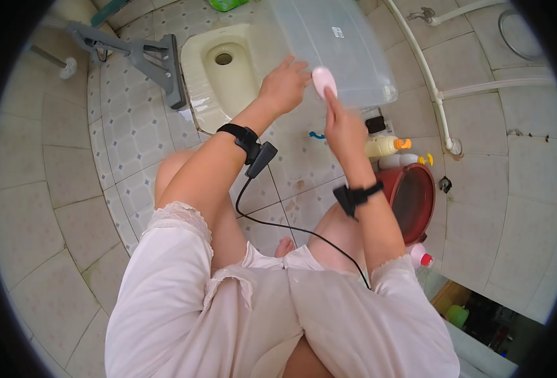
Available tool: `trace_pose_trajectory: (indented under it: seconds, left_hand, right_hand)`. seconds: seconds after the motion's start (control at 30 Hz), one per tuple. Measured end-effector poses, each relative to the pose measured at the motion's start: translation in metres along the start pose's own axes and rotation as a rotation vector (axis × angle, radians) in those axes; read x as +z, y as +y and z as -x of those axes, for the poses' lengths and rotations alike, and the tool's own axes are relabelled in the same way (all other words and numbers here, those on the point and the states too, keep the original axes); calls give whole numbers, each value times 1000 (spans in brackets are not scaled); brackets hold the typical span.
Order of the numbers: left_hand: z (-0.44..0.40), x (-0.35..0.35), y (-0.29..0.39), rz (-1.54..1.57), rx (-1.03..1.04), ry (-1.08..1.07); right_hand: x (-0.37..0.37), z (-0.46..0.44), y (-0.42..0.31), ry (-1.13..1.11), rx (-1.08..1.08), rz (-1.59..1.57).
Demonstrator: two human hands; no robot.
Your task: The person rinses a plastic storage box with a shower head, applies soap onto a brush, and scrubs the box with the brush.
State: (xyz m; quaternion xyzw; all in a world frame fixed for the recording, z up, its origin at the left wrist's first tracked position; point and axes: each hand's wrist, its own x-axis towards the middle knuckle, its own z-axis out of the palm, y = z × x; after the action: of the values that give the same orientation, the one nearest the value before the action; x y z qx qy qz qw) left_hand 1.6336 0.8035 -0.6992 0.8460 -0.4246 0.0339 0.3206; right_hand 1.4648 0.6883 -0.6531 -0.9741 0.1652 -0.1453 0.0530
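My right hand [344, 135] grips a small pale pink oval object [324, 82], possibly a scrubbing brush or a bar of soap, with the index finger stretched along it. Behind it is a large translucent plastic lid or box [347, 53] with a small white label, its edges slightly blurred. My left hand [284, 85] is open, fingers spread, at the near left side of the plastic piece. Whether its fingertips touch the plastic I cannot tell. Both wrists wear black straps, and a cable runs from the left one.
A squat toilet [193, 75] is set in the tiled floor, with a grey floor squeegee or mop head [159, 69] to its left. On the right stand a pump bottle [379, 147], a red bucket [417, 208] and a pink bottle [418, 255]. White pipes [432, 88] run along the wall.
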Motion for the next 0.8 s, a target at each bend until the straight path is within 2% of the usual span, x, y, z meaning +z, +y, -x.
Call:
trace_pose_trajectory:
  seconds: [0.1,0.17,0.23,0.37,0.43,0.47,0.57,0.67,0.8]
  left_hand:
    - [6,3,5,27,-5,-26]
    - [11,1,9,39,7,-48]
    - [9,-4,11,-8,2,-63]
    - [10,-5,10,-18,8,-50]
    - [11,-4,10,-13,25,-62]
    - [10,-3,10,-13,21,-61]
    - [16,0,16,-62,31,-78]
    - [11,-5,11,-33,9,-64]
    - [15,-1,14,-31,16,-89]
  right_hand:
    - [-18,40,0,-31,45,-61]
    - [-18,36,0,-47,99,-83]
    - [-7,-3,4,-12,8,81]
    - [-5,12,12,9,-44,60]
    - [-22,60,9,14,27,-72]
    - [-28,64,11,-62,113,-111]
    - [-23,28,3,-67,58,38]
    - [-10,10,6,-12,19,48]
    - [-34,61,3,-62,60,-40]
